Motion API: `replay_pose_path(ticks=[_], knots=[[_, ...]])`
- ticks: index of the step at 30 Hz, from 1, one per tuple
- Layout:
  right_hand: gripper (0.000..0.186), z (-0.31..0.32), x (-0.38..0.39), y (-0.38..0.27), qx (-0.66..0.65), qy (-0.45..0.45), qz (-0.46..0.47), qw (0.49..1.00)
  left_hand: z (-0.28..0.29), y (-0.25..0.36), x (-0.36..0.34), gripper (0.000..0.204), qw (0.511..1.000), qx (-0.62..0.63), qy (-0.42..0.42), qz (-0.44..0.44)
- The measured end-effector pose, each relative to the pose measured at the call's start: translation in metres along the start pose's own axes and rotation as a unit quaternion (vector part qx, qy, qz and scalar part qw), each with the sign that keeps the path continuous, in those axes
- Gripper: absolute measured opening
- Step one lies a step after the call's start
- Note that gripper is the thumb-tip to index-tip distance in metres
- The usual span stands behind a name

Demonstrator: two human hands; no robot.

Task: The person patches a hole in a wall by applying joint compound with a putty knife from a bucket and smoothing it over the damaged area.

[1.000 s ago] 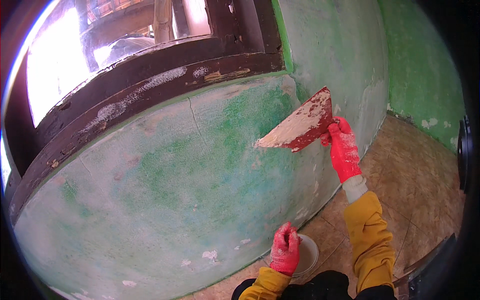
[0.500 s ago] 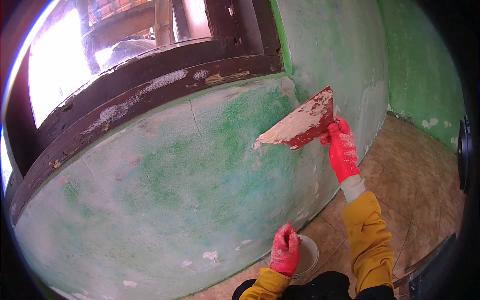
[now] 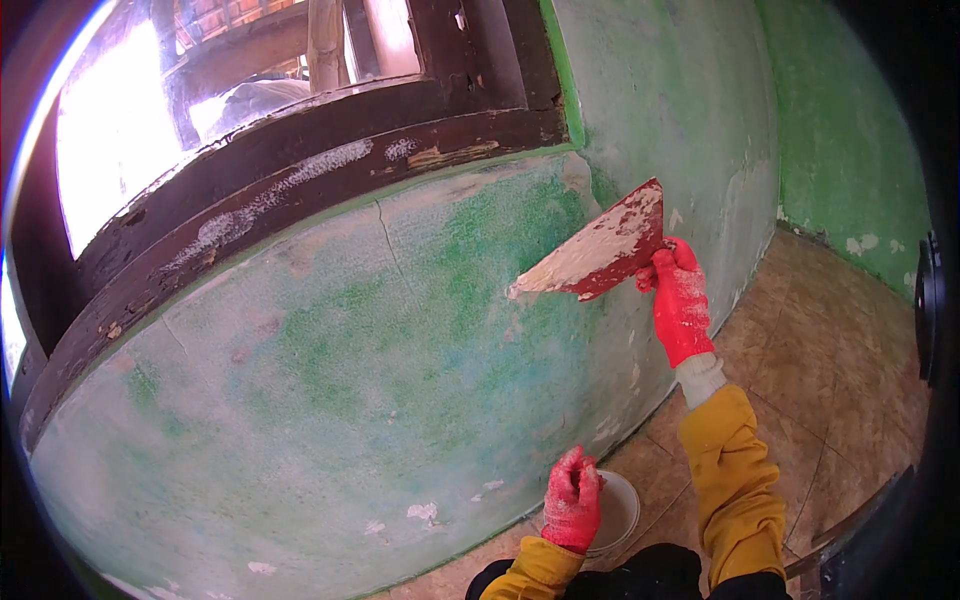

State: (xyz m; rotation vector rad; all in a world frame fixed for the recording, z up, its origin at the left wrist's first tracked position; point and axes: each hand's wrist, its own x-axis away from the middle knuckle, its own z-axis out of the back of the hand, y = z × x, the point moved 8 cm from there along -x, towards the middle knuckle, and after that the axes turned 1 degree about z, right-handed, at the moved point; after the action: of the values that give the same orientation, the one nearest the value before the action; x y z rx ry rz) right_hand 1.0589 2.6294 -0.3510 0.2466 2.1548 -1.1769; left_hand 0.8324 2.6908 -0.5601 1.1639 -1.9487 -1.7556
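Left hand (image 3: 572, 502), red-gloved, fingers curled nearly closed; whether it grips anything cannot be told; white bucket (image 3: 636, 512), just right of this hand and partly hidden by it; right hand (image 3: 682, 305), likewise gloved, ahead and to the right, fingers closed on the near end of a red scraper (image 3: 605, 248); the scraper, smeared with pale paste, extends leftward from that hand, its tip at the patchy green wall (image 3: 400, 330), contact uncertain; tiled floor (image 3: 800, 350), right of the right hand; brown window frame (image 3: 330, 190), beyond both hands, upper left.
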Motion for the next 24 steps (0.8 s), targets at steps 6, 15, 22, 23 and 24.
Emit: replay_pose_path(ticks=[6, 15, 22, 23, 24], knots=[[0.015, 0.005, 0.008, -0.004, -0.016, 0.017, 0.003, 1.000, 0.001, 0.000, -0.002, 0.029, 0.999, -0.022, 0.001, -0.024], [0.014, 0.010, 0.020, 0.009, -0.015, 0.033, -0.037, 0.999, -0.003, 0.005, -0.001, 0.029, 1.000, -0.025, 0.006, -0.011], [0.015, 0.004, 0.018, 0.009, -0.033, 0.040, -0.021, 0.998, -0.002, 0.003, -0.002, 0.028, 0.999, -0.038, 0.000, -0.028], [0.015, 0.005, 0.019, 0.009, -0.033, 0.041, -0.020, 0.998, -0.001, 0.003, -0.003, 0.028, 0.999, -0.038, 0.000, -0.027], [0.016, 0.008, 0.019, 0.008, -0.029, 0.052, -0.016, 0.998, -0.001, 0.003, -0.003, 0.028, 0.999, -0.042, -0.003, -0.025]])
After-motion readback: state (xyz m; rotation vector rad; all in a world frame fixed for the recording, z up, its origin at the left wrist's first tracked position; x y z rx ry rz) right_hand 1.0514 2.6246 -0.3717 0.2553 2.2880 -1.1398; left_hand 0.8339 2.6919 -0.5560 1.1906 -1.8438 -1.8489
